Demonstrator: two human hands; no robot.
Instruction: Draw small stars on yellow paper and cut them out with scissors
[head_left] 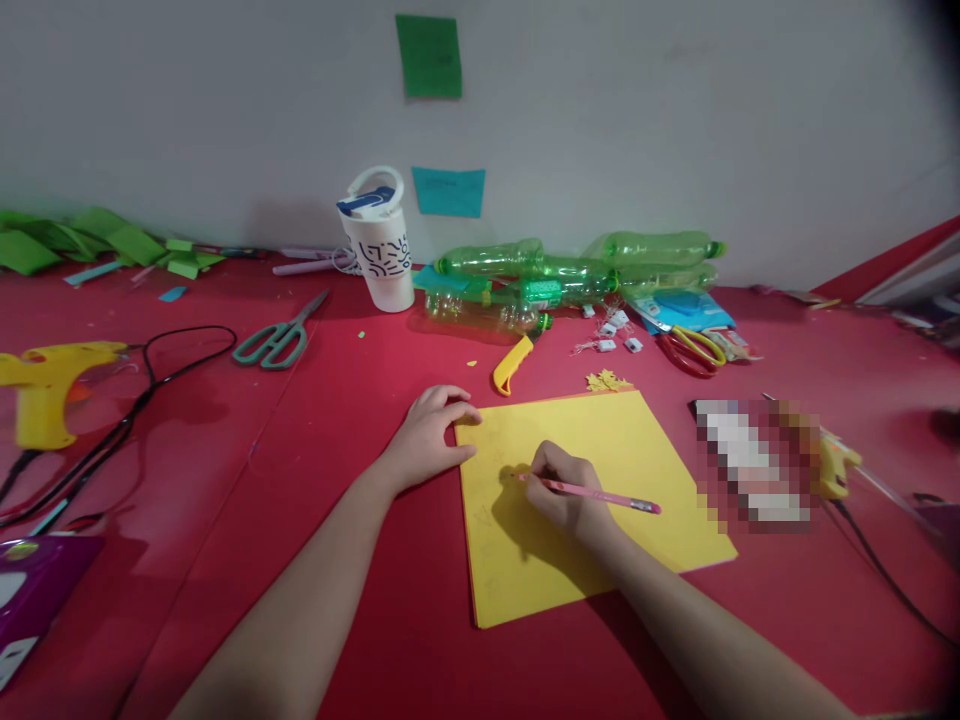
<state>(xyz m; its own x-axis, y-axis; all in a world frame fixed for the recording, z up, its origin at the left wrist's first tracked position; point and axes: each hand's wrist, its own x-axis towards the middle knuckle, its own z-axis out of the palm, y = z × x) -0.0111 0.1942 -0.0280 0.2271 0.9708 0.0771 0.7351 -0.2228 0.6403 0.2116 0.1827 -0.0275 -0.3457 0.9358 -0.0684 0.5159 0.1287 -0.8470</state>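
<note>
Pink pencil (604, 494), pinched in the right grip (566, 490), points left over yellow paper (626, 450) beneath; the left grip (431, 440), loosely spread, touches its edge.

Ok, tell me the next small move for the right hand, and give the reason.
Probably one more short stroke with the pink pencil: the right hand holds it with its writing end at the yellow sheet, faint drawn marks show nearby, and the left hand rests at the sheet's left edge, seemingly steadying it.
</note>
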